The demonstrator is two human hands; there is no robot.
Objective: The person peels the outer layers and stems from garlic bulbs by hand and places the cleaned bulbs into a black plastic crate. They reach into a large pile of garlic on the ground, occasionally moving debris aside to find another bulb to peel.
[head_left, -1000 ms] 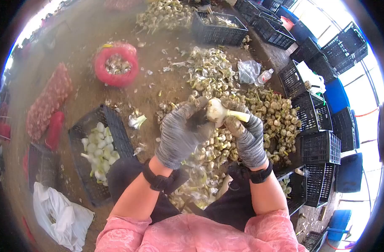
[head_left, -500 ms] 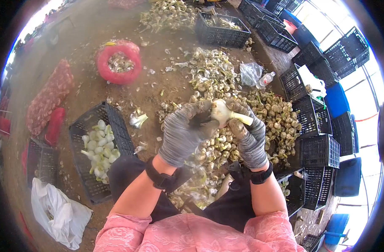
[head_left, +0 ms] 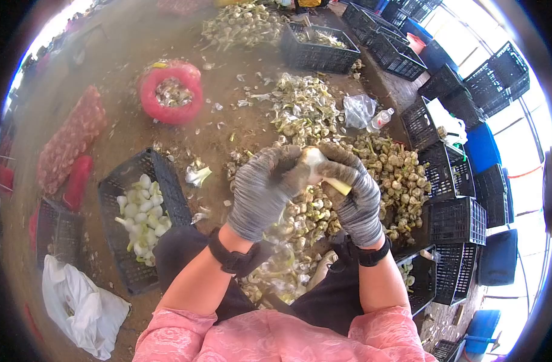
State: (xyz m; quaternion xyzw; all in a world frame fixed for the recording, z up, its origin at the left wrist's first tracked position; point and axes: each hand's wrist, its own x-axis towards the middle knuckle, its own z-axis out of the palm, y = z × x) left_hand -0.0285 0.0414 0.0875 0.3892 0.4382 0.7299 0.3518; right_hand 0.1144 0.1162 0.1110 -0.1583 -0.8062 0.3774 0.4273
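Both of my hands wear grey knit gloves with dirt-darkened fingers. Between them is a white garlic bulb [head_left: 312, 157], its short cut stem pointing down and right. My left hand [head_left: 265, 187] is closed on the bulb's left side, its thumb across the front. Wrapped round the other side and the stem is my right hand [head_left: 353, 196]. The fingers cover much of the bulb. Below and beyond my hands lies a large heap of unpeeled garlic [head_left: 402, 187], with loose skins [head_left: 276, 265] between my knees.
Left of my knee a black crate [head_left: 124, 256] holds peeled white bulbs [head_left: 144, 211]. A pink mesh bag [head_left: 148, 102] with skins stands farther off. Stacked black crates [head_left: 457, 220] line the right side. A plastic bottle [head_left: 381, 119] lies by a clear bag [head_left: 358, 110].
The bulb has turned, and its stem now points more downward. My right fingers have moved over its top and cover more of it. My left hand has shifted slightly.
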